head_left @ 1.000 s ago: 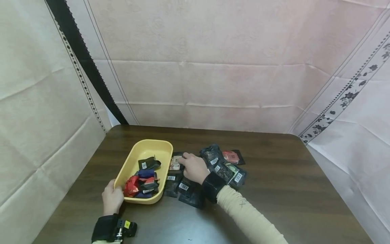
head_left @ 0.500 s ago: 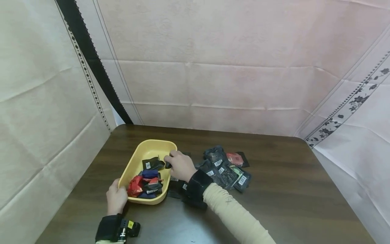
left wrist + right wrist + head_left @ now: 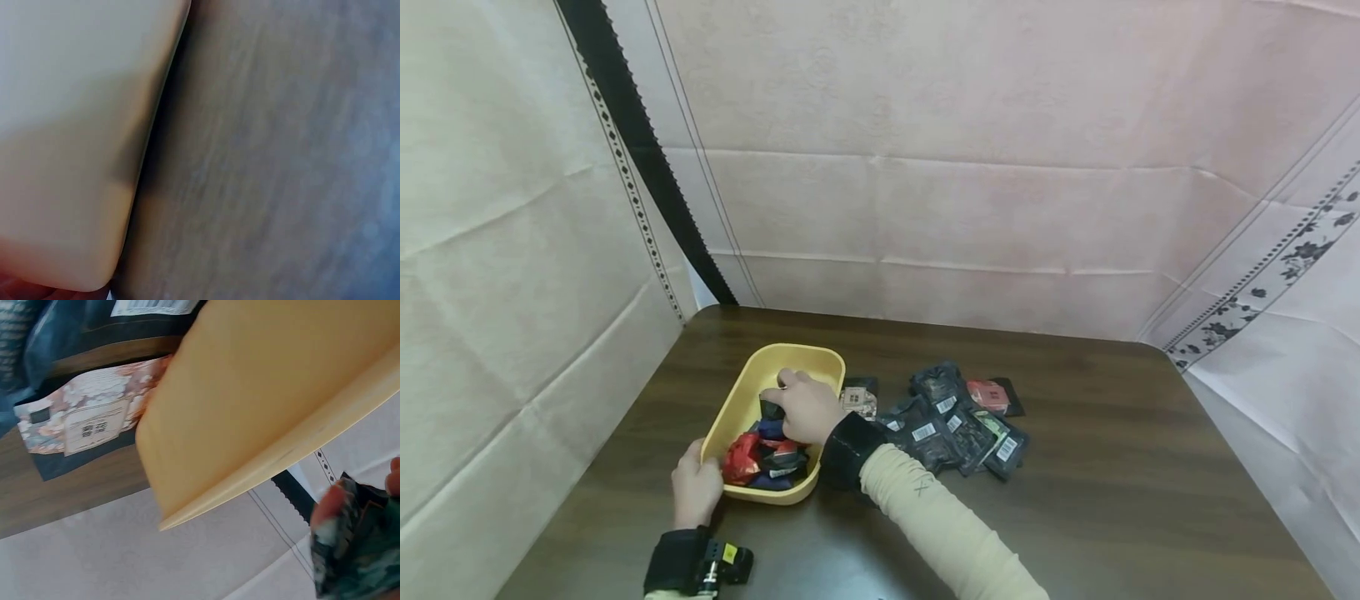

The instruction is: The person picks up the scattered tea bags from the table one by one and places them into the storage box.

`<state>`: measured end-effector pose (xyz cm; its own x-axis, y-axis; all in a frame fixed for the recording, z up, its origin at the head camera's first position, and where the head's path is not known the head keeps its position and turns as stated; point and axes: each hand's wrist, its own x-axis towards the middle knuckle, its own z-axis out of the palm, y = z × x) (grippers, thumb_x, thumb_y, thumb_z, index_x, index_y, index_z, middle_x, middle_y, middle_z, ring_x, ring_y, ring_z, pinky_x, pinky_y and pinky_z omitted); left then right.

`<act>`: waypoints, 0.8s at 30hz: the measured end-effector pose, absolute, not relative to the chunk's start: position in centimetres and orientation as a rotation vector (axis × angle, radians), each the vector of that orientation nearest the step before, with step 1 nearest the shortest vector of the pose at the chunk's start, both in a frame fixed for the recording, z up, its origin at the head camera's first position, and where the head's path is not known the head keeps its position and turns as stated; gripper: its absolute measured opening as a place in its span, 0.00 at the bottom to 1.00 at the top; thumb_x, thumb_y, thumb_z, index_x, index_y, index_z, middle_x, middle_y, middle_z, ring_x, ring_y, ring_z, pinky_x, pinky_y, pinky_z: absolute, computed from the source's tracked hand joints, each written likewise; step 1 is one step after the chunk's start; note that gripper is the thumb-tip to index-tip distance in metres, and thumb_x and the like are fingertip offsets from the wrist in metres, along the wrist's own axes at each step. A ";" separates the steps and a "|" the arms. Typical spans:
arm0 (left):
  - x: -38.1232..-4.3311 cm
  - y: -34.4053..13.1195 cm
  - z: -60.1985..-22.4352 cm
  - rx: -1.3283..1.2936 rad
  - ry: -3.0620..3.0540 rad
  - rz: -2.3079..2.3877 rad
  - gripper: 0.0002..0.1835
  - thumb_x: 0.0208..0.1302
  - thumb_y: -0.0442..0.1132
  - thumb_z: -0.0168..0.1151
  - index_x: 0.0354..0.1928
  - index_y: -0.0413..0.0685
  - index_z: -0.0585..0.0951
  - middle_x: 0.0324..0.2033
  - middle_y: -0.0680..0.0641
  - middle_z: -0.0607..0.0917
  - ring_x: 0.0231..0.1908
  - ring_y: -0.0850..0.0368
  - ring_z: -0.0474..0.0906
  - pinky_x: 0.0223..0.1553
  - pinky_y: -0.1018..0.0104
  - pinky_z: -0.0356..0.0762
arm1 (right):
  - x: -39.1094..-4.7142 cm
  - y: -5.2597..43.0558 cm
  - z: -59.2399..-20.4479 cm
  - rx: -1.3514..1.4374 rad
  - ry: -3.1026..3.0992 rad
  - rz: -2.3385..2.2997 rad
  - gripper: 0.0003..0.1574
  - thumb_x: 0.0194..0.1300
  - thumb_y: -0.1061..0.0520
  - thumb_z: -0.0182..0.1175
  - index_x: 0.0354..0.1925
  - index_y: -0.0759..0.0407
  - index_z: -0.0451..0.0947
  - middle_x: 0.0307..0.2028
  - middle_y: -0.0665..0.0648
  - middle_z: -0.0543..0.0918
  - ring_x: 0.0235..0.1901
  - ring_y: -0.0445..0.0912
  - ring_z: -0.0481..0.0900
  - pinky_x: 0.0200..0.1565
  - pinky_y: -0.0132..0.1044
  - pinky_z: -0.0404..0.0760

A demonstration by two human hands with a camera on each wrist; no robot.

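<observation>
My left hand [image 3: 697, 487] grips the near left rim of a yellow plastic bin [image 3: 741, 398]. In the left wrist view the bin's wall [image 3: 69, 156] fills the left side, with a bit of the hand at the bottom corner. My right hand [image 3: 807, 408] is over the bin's inside, palm down. Its fingers pinch a dark green patterned foil packet [image 3: 359, 550], seen past the rim in the right wrist view. Below that hand lie a shiny red packet [image 3: 742, 458], a blue packet [image 3: 771, 429] and dark packets, partly hidden by it.
Right of the bin several dark packets [image 3: 936, 437] with barcode labels lie in an overlapping pile. A pink-and-black packet [image 3: 988, 396] sits behind them. A flowery packet [image 3: 94, 415] lies close beside the bin. Pale cloth [image 3: 955, 208] hangs behind the brown table [image 3: 1112, 467].
My right hand has moved left from the packets beside the bin, across the rim and over the inside, carrying a packet. The left hand keeps its hold on the rim.
</observation>
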<state>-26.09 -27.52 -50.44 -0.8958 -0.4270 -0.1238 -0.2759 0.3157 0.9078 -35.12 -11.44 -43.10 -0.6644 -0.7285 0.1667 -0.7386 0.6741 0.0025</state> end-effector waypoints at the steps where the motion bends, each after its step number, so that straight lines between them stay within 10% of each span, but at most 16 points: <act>1: -26.1 -27.5 -50.4 0.655 -2.426 -1.630 0.24 0.61 0.27 0.32 0.60 0.29 0.59 0.57 0.27 0.64 0.57 0.33 0.60 0.56 0.39 0.57 | -35.1 -11.6 -43.2 1.215 -2.738 0.104 0.33 0.53 0.54 0.60 0.59 0.39 0.70 0.50 0.51 0.71 0.42 0.42 0.71 0.37 0.29 0.75; 8: -26.3 -27.3 -50.5 0.667 -2.400 -1.594 0.24 0.59 0.26 0.33 0.59 0.29 0.62 0.56 0.27 0.66 0.56 0.33 0.61 0.55 0.39 0.58 | -34.9 -11.6 -43.5 1.275 -2.828 0.225 0.47 0.59 0.37 0.53 0.70 0.35 0.42 0.69 0.52 0.51 0.67 0.52 0.47 0.62 0.52 0.53; 24: -26.4 -27.5 -50.6 0.656 -2.462 -1.570 0.25 0.61 0.28 0.33 0.61 0.27 0.58 0.57 0.26 0.63 0.55 0.33 0.60 0.55 0.37 0.56 | -34.3 -6.0 -44.8 1.218 -2.774 0.274 0.43 0.61 0.39 0.52 0.70 0.42 0.47 0.68 0.58 0.53 0.66 0.56 0.49 0.57 0.58 0.61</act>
